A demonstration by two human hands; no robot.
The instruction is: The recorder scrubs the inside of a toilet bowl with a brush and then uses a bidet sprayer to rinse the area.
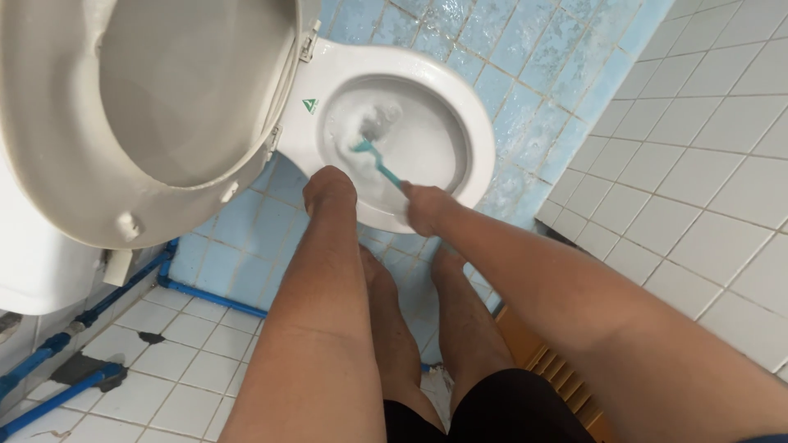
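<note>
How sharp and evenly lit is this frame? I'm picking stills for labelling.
Head view: soft, even light, no harsh glare; wide-lens bending at the raised lid; brush head smeared by motion in the bowl; right hand and left hand fairly sharp.

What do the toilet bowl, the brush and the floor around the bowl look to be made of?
Toilet bowl: glazed white ceramic by its look, smooth and glossy. Brush in the right hand: likely plastic, with a thin, evenly teal handle; the head is blurred in foamy water. Floor: small light-blue glazed tiles with grout lines, shining wet.
</note>
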